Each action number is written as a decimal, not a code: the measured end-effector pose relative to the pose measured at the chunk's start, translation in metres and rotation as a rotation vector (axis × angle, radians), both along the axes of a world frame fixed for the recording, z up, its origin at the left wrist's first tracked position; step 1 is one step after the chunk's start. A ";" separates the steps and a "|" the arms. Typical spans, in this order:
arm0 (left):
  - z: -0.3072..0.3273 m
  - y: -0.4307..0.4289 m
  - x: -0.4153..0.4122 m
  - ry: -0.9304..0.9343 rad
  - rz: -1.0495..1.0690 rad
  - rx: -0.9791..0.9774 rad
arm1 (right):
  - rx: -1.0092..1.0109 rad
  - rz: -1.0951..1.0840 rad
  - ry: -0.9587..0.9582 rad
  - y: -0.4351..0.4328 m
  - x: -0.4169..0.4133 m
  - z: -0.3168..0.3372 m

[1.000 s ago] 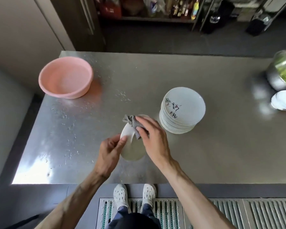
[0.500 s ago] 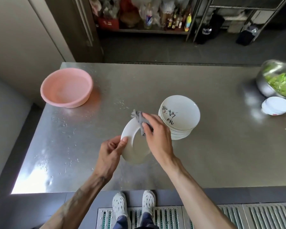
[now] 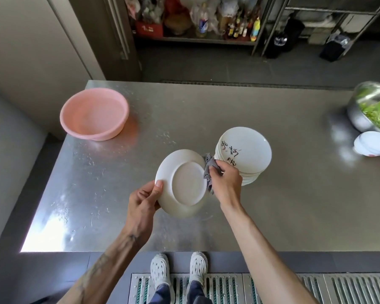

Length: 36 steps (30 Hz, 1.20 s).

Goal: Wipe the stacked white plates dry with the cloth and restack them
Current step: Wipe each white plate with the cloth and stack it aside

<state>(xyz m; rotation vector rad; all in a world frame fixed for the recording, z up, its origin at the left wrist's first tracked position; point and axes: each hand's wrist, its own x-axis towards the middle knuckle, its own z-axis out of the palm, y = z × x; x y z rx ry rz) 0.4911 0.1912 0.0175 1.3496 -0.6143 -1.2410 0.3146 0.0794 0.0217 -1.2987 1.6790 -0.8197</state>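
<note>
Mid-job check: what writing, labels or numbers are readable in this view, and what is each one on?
Top plate of the stack: black brush characters near its left edge, too stylised to read with certainty.
Red crate on the back shelf: white marks, blurred, unreadable.
Bottles on that shelf: labels too small to read.
Held plate and cloth: no writing shows.

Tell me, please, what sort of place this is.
Probably a restaurant or other commercial kitchen: a stainless-steel worktable, a tall stack of matching white plates, and a shelf of bottles behind.
</note>
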 end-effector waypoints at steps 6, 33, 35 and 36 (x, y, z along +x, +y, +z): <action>0.000 -0.006 0.004 -0.003 -0.025 0.024 | -0.282 0.295 0.079 -0.009 0.030 0.027; -0.006 -0.004 0.009 0.226 0.124 0.075 | -0.506 0.381 0.272 0.021 0.021 0.003; -0.004 -0.006 0.008 0.217 0.125 0.068 | -0.469 0.333 0.251 0.019 0.026 0.007; -0.002 -0.007 0.007 0.217 0.126 0.066 | -0.493 0.382 0.251 0.027 0.033 0.009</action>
